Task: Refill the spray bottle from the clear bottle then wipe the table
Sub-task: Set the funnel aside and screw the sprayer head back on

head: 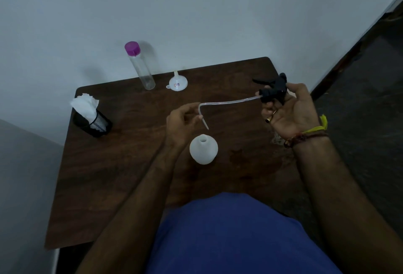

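1. One dark wooden bench (122,164) carried everything, and two hands worked above it.
2. One white spray bottle (203,150) stood upright near the middle of the bench with its neck uncovered; its walls were opaque, so what it held could not be told.
3. One black spray head (273,89) was off the bottle and held up in the air to the right, with its trigger pointing toward the wall.
4. One thin clear tube (226,102) ran from the spray head leftward, bent sharply downward, and ended just above the open neck without touching it.
5. The right hand (291,111) lay palm up with its fingers curled round the spray head; it wore one ring and cords at the wrist.
6. The left hand (182,121) hung just above and left of the spray bottle, fingers loosely curled beside the bend of the tube; whether they pinched the tube could not be told.
7. One clear bottle (142,70) with a purple cap (132,48) stood upright at the far edge of the bench, cap on; it looked nearly empty, though its level was hard to read.
8. One small white funnel (177,83) lay just right of the clear bottle.
9. One black mesh cup (96,123) stood at the left edge, holding white tissue (86,106) that stuck out of the top.
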